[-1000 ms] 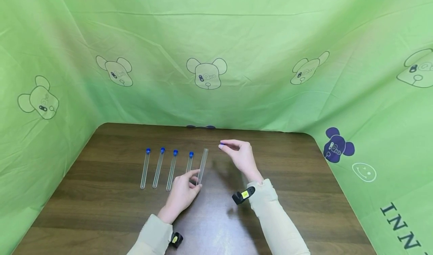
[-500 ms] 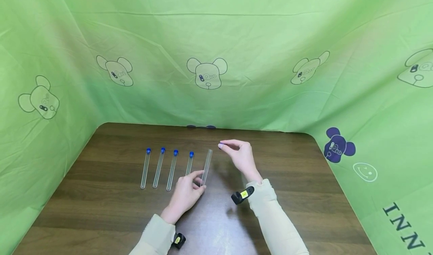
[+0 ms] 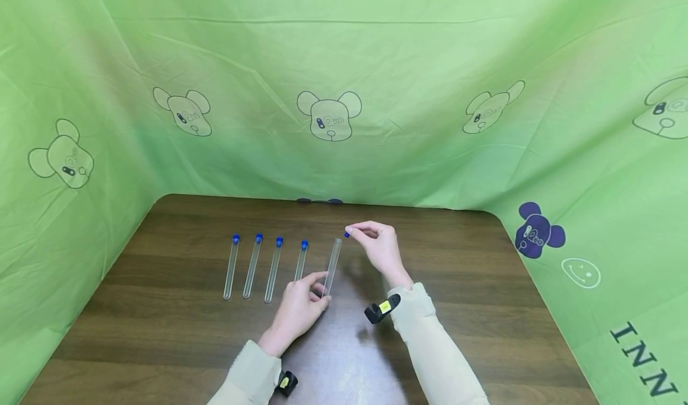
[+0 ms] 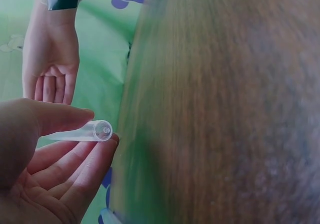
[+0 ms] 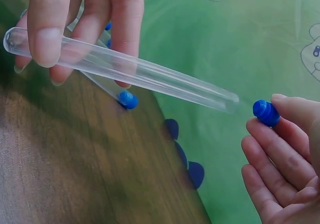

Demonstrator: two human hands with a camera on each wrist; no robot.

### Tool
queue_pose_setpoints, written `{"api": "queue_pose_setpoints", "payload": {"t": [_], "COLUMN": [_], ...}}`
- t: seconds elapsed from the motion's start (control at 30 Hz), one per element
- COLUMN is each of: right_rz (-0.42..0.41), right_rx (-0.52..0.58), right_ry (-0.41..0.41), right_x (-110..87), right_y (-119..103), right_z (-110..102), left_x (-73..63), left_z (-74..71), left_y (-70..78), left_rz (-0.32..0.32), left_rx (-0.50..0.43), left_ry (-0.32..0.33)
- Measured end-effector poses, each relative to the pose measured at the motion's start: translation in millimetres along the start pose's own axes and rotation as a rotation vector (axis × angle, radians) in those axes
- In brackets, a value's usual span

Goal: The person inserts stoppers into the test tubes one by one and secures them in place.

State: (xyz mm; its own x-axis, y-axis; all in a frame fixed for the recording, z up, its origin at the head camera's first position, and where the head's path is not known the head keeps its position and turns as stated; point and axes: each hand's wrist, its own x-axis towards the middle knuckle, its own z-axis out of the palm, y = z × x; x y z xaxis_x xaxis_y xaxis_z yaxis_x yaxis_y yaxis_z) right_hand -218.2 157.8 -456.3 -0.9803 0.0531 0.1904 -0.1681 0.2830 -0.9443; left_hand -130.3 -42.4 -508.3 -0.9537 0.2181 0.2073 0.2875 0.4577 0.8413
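My left hand (image 3: 298,309) grips a clear, uncapped test tube (image 3: 333,264) near its rounded bottom, between thumb and fingers. The tube tilts with its mouth up and toward the right hand. A small blue stopper (image 5: 266,113) is pinched between thumb and index finger of my right hand (image 3: 380,248). In the right wrist view the stopper's narrow end faces the tube's mouth, with a short gap between them. The tube's rounded end (image 4: 103,130) shows in the left wrist view between thumb and fingers; there the stopper is hidden.
Several test tubes with blue stoppers lie in a row on the wooden table (image 3: 161,309), such as the leftmost tube (image 3: 231,269). The one nearest the left hand, a capped tube (image 3: 301,261), is partly covered by it. A green curtain (image 3: 376,52) stands around the table's back and sides.
My left hand has moved right with the test tube, away from the row. My right hand has shifted slightly left, bringing the stopper closer to the tube's mouth.
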Motion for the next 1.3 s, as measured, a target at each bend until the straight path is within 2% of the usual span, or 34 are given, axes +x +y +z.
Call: {"api": "queue_pose_setpoints", "payload": {"t": [0.23,0.9,1.3], "right_rz": [0.015,-0.056,-0.018], "right_rx": [0.013,-0.023,0.044], "right_ry": [-0.02,-0.108,-0.154], "right_x": [1.2,-4.7,-12.2], "right_y": [3.7,5.5,6.7], "right_z": [4.9,14.0,24.0], "left_x": [0.3,1.8,3.3], "left_z": [1.3,1.6,1.5], "left_y": [0.9,2.7,1.7], "left_rz": [0.016,0.017,0.021], "left_rx": [-0.004,0.002,0.001], "left_ry": [-0.001,-0.005,0.007]}}
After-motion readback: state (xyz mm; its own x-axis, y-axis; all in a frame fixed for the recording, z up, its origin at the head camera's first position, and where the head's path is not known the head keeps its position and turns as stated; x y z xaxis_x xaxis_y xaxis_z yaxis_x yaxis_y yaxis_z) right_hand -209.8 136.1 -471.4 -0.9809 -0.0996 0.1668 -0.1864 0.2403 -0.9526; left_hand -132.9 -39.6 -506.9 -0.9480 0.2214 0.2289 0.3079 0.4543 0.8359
